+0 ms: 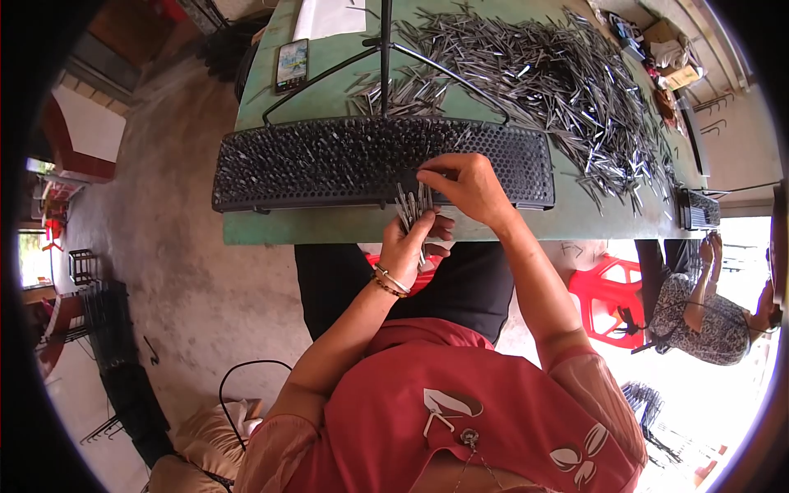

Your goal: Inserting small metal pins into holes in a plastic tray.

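A bundle of thin grey metal strips [421,203] stands upright in my left hand [408,246], whose fingers are wrapped round it. My right hand [468,187] is closed in a pinch just above the strips' upper ends; what lies between its fingertips is too small to make out. Both hands are at the front edge of a long black perforated rack [526,168] with a wire frame. Many strips stand upright in the rack's left and middle holes, while bare holes show toward its right end.
A large heap of loose strips [567,90] covers the far right of the green table [271,230]. A phone [292,66] and white paper [329,18] lie at the far left. Beyond a red stool [608,300], another person [699,320] works at a smaller rack [699,210].
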Available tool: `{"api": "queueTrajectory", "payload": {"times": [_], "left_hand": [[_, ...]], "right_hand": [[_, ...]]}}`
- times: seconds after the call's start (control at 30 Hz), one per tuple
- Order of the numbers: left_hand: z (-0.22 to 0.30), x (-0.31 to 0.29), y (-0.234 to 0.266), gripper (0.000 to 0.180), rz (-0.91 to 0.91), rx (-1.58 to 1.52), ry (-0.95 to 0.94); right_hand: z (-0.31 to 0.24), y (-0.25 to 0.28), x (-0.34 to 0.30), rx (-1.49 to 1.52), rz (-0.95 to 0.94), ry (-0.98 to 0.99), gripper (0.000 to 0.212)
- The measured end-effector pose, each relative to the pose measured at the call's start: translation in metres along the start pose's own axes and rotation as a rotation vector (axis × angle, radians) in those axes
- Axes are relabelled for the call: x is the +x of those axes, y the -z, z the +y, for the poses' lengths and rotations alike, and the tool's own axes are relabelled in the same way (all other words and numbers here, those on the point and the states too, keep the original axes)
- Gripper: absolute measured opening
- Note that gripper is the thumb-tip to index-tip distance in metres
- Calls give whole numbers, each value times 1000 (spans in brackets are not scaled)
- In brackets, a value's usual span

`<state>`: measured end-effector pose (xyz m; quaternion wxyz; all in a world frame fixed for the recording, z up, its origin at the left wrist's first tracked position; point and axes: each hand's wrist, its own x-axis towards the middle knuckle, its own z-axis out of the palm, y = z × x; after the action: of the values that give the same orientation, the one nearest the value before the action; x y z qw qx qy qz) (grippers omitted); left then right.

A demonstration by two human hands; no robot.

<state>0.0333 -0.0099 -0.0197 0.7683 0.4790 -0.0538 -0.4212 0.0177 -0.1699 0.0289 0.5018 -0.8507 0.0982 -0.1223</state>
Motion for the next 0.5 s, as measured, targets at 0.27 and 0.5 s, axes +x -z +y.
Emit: {"api": "queueTrajectory", "payload": {"times": [0.27,0.5], "left_hand": [[1,5,2,24,30,-101,153],[0,5,8,22,63,-57,130]], "right_hand": [[4,-8,15,156,314,92,16],[22,-29,19,-66,401,341,16]]}}
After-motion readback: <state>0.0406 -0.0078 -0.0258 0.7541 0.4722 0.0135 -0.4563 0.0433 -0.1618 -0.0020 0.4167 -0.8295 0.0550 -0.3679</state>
